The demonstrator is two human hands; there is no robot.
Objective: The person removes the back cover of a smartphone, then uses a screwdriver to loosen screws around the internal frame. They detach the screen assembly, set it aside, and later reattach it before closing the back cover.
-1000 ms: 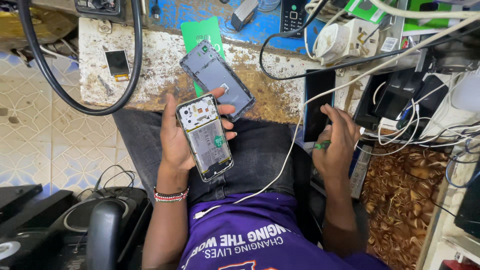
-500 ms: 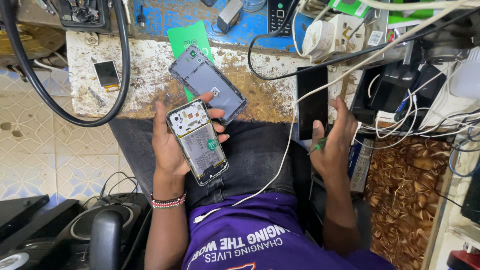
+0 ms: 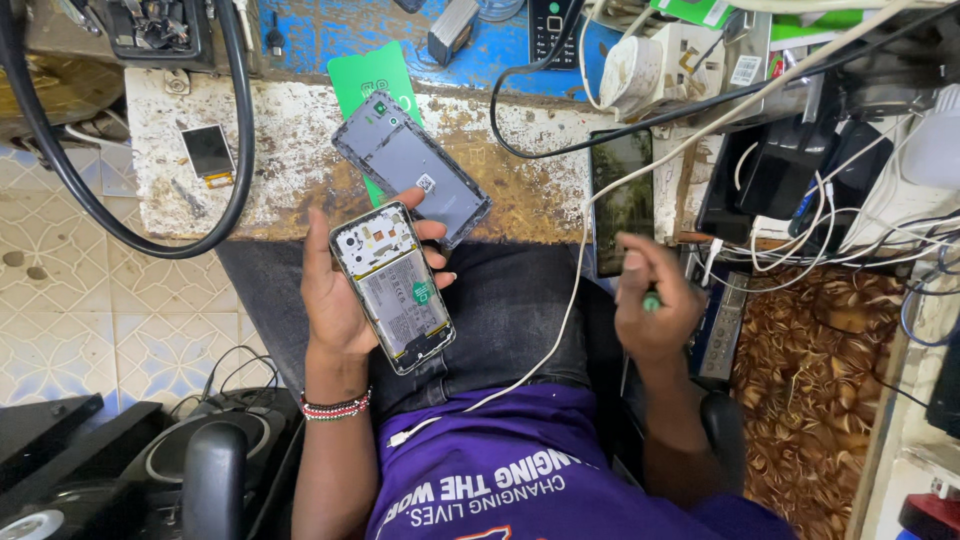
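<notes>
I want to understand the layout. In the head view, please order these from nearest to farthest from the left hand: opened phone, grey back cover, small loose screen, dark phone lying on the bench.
1. opened phone, held in the left hand.
2. grey back cover, just above, touching the fingertips.
3. small loose screen, upper left on the bench.
4. dark phone, to the right.

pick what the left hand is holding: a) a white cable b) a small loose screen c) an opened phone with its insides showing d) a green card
c: the left hand grips an opened phone with its back off, its inner parts facing up, while the removed grey back cover lies on the bench edge just beyond it.
</notes>
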